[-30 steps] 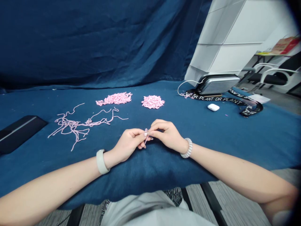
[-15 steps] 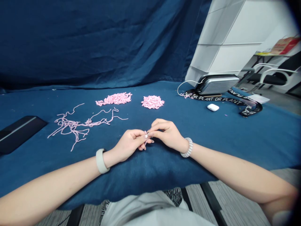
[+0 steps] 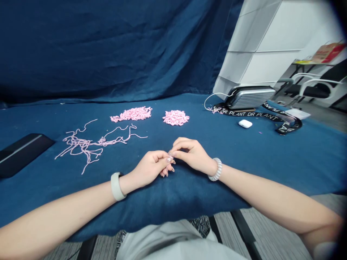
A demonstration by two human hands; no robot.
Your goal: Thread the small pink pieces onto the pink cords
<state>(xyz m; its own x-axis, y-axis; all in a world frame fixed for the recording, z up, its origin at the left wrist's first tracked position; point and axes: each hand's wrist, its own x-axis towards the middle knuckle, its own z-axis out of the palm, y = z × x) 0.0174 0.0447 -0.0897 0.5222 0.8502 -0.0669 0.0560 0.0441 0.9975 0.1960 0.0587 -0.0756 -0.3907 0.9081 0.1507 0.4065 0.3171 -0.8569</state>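
Left hand [image 3: 149, 168] and right hand [image 3: 192, 155] curl toward each other, my fingertips [image 3: 170, 158] meeting over the blue cloth [image 3: 217, 144]. I can't tell whether they're pinching anything, since nothing shows between them. Loose pink yarn strands [image 3: 81, 144] lie on the cloth, up and left of my left hand, and beyond my hands sit a heap of short pink pieces [image 3: 131, 114] and a smaller heap [image 3: 176, 117].

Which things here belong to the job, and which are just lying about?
Job: left hand, right hand, loose pink yarn strands, two piles of pink yarn bits.
Lying about: white earbud case, black DR PLANT lanyard, silver hard case, dark slab.
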